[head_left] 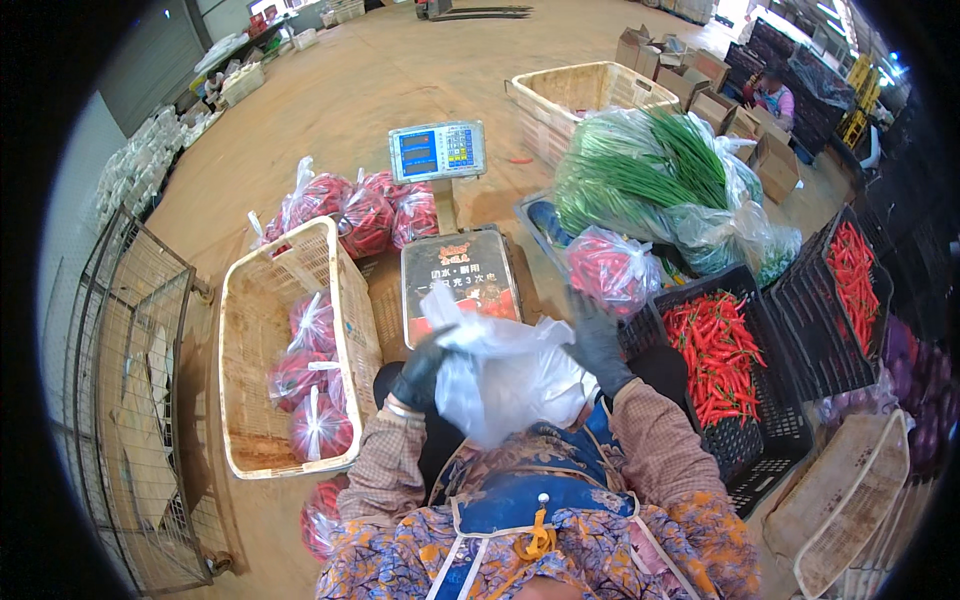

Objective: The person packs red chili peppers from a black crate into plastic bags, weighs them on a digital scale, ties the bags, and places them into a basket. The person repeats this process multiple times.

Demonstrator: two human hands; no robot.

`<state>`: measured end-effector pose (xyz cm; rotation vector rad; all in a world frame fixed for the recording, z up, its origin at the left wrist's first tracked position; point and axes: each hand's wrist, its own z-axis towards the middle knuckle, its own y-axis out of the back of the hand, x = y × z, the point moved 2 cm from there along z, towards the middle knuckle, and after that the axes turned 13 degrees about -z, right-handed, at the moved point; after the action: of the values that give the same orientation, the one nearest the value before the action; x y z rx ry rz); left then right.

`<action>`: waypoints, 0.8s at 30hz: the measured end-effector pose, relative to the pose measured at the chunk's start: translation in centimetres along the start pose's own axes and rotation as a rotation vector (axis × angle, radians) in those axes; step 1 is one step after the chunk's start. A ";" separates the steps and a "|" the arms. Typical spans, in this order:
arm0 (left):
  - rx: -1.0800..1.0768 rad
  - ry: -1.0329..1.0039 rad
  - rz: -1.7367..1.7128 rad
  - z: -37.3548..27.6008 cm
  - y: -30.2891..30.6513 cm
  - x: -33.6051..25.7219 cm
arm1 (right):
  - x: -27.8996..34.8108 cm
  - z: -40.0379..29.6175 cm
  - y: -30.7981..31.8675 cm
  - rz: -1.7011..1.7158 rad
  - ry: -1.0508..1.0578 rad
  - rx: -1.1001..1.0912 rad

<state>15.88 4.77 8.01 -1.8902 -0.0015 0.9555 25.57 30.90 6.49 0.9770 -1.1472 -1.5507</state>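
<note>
A thin translucent plastic bag (502, 375) hangs crumpled and partly spread over my lap. My left hand (421, 371), in a dark glove, grips the bag's left edge. My right hand (598, 341), gloved too and slightly blurred, is at the bag's right edge with its fingers pointing forward; whether it pinches the plastic is unclear. Just beyond the bag lies the platform of a digital scale (457, 270), its display (437, 151) raised on a post. Right of my right hand, a black crate (776, 450) holds loose red chilli peppers (712, 356). A tied bag of red chillies (611, 266) sits near my right fingertips.
At left, a cream plastic crate (255, 427) contains several bagged chillies (319, 424). More filled bags (365, 217) stand behind it. A large bag of green stalks (637, 176) lies front right. A wire cage trolley (135, 405) borders the left. A person (772, 101) sits among cardboard boxes (776, 165).
</note>
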 end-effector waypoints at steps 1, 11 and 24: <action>0.026 0.199 -0.071 -0.6 -0.5 0.6 | -1.0 0.1 -0.9 0.002 -0.126 0.058; 0.187 -0.550 -0.437 3.2 -0.2 -6.2 | 2.1 -2.0 -7.5 0.643 0.212 0.062; -0.120 -0.454 -0.371 5.5 16.6 -7.9 | 0.4 2.0 -0.8 2.017 -0.245 0.380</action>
<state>0.66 -2.72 -1.00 -1.6592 -0.6682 1.1165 23.41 31.02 6.13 -0.4041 -1.6328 0.2344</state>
